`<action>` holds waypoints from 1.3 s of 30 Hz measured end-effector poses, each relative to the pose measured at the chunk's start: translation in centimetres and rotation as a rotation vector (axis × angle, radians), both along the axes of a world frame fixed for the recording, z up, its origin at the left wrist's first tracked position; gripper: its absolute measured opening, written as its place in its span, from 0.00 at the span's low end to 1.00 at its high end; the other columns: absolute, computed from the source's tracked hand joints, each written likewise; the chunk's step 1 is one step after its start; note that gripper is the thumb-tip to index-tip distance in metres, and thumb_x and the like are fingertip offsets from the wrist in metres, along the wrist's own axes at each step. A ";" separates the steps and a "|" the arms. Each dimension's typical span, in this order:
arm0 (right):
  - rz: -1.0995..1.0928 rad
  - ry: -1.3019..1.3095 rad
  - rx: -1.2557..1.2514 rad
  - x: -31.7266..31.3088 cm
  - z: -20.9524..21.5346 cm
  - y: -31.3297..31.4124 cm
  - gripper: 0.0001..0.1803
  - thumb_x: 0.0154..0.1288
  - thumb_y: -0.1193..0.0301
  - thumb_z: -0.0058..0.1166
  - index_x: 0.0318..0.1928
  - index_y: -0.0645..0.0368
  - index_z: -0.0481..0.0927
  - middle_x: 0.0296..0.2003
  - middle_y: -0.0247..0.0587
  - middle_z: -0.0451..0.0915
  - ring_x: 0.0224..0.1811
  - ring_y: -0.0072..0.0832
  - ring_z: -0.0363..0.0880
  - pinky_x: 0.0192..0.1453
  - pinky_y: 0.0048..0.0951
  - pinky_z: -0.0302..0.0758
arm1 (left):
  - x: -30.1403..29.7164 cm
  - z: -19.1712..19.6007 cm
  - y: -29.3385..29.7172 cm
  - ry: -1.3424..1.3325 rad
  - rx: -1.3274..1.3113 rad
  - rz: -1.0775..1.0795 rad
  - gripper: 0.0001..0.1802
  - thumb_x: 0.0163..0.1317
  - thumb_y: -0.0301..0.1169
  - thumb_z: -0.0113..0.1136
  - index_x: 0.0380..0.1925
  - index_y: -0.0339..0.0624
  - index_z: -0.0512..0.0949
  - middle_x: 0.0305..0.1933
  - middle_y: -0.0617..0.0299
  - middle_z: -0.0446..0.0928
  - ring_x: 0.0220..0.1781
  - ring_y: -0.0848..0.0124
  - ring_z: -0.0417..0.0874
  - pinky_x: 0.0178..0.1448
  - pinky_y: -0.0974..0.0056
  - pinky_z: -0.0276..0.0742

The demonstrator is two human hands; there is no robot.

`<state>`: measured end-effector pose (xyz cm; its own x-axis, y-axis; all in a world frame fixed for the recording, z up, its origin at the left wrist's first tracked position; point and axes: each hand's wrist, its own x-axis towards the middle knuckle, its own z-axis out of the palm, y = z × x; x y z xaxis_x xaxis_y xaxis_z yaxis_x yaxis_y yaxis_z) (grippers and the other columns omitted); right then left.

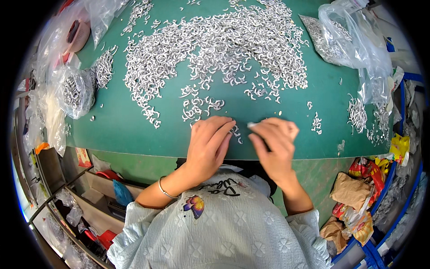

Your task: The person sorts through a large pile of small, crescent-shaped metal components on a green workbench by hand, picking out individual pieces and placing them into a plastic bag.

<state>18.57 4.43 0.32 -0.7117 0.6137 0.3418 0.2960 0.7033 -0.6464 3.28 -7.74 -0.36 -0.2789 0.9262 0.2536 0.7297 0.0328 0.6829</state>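
Two-handed sorting or gathering of tiny bits, looks like; next move probably calls for a light fingertip pinch. Left hand (pixel 209 140) is loosely curled beside a few curved silvery pieces (pixel 238 134); right hand (pixel 275 142) is bent narrow, can't tell if either's gripping anything. Main pile (pixel 224 42) sits farther back on the green tabletop (pixel 134 136).

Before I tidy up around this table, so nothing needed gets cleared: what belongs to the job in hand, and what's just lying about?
Belongs to the job:
small curved silvery pieces near left hand and right hand;
green table;
clear bag of similar pieces, probably.

Apparently lying about:
blue plastic bag, left;
crumpled brown packaging, right.
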 end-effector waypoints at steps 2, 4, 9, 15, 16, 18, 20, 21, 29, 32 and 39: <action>-0.125 -0.043 0.085 1.1 0.0 0.8 0.15 0.56 0.76 0.64 0.46 0.57 0.84 0.40 0.34 0.85 0.48 0.34 0.79 0.57 0.39 0.59 | 0.1 0.0 0.3 0.028 -0.005 -0.077 0.22 0.54 0.21 0.64 0.51 0.35 0.76 0.58 0.52 0.74 0.60 0.55 0.74 0.61 0.50 0.66; -0.055 -0.192 0.093 2.0 -0.1 0.9 0.17 0.60 0.73 0.61 0.51 0.56 0.82 0.51 0.33 0.83 0.59 0.38 0.74 0.65 0.49 0.55 | 0.5 0.0 0.6 0.058 -0.025 -0.158 0.21 0.54 0.22 0.65 0.51 0.35 0.77 0.60 0.52 0.74 0.63 0.54 0.73 0.64 0.48 0.65; 0.019 -0.450 0.157 4.5 0.2 1.0 0.23 0.64 0.66 0.57 0.60 0.53 0.77 0.63 0.28 0.74 0.71 0.42 0.62 0.70 0.67 0.38 | 0.7 -0.4 0.0 0.063 -0.075 -0.239 0.18 0.55 0.21 0.64 0.48 0.34 0.78 0.61 0.52 0.74 0.65 0.53 0.72 0.69 0.44 0.63; -0.064 -0.540 0.203 7.7 0.0 1.2 0.31 0.63 0.59 0.56 0.66 0.53 0.71 0.65 0.28 0.72 0.74 0.45 0.58 0.71 0.70 0.34 | 0.7 -0.8 -0.1 0.027 -0.035 -0.208 0.16 0.53 0.19 0.64 0.44 0.33 0.80 0.59 0.50 0.75 0.64 0.51 0.73 0.68 0.43 0.66; -0.041 -0.551 0.183 7.8 0.2 0.8 0.32 0.63 0.59 0.56 0.67 0.52 0.71 0.65 0.27 0.72 0.74 0.45 0.58 0.71 0.70 0.34 | 0.7 -0.7 0.0 0.021 -0.034 -0.209 0.16 0.53 0.19 0.64 0.44 0.33 0.80 0.59 0.50 0.75 0.64 0.50 0.73 0.68 0.43 0.66; 0.003 -0.570 0.142 7.6 0.7 -0.1 0.33 0.62 0.58 0.57 0.67 0.51 0.70 0.66 0.27 0.71 0.75 0.45 0.57 0.70 0.71 0.35 | 0.7 -0.7 0.1 0.008 -0.037 -0.217 0.16 0.52 0.18 0.64 0.43 0.33 0.80 0.59 0.49 0.75 0.64 0.49 0.73 0.68 0.43 0.67; 0.066 -0.585 0.086 7.2 0.8 -1.0 0.34 0.60 0.57 0.59 0.67 0.49 0.71 0.68 0.26 0.68 0.76 0.45 0.55 0.68 0.75 0.36 | 0.7 -0.7 0.1 -0.008 -0.034 -0.219 0.16 0.51 0.17 0.64 0.43 0.32 0.80 0.58 0.48 0.75 0.63 0.48 0.73 0.67 0.43 0.68; 0.077 -0.564 0.088 7.1 0.5 -1.3 0.34 0.60 0.56 0.59 0.66 0.49 0.71 0.69 0.26 0.68 0.76 0.45 0.54 0.68 0.76 0.36 | 0.7 -0.8 0.2 -0.020 -0.029 -0.214 0.16 0.51 0.17 0.64 0.43 0.32 0.80 0.58 0.48 0.75 0.63 0.48 0.73 0.67 0.43 0.68; -0.291 -0.684 0.167 10.3 -1.1 -0.9 0.37 0.71 0.49 0.41 0.74 0.55 0.58 0.73 0.35 0.61 0.78 0.54 0.44 0.70 0.74 0.27 | 0.9 -0.9 0.1 -0.057 0.013 -0.172 0.14 0.51 0.17 0.66 0.40 0.31 0.79 0.57 0.47 0.76 0.61 0.46 0.75 0.65 0.44 0.71; -0.404 -0.669 0.152 10.1 -1.2 0.2 0.40 0.69 0.51 0.46 0.75 0.58 0.55 0.74 0.39 0.57 0.79 0.54 0.41 0.70 0.73 0.25 | 0.9 -0.9 0.3 -0.076 0.021 -0.157 0.14 0.50 0.16 0.66 0.39 0.31 0.79 0.56 0.47 0.76 0.61 0.46 0.75 0.65 0.44 0.71; -0.102 -0.558 0.110 3.0 -0.1 1.3 0.46 0.59 0.53 0.62 0.71 0.64 0.59 0.75 0.51 0.50 0.78 0.51 0.44 0.71 0.73 0.39 | 0.9 -0.8 0.3 -0.091 0.014 -0.158 0.14 0.50 0.14 0.65 0.39 0.31 0.79 0.57 0.46 0.75 0.61 0.46 0.75 0.64 0.45 0.72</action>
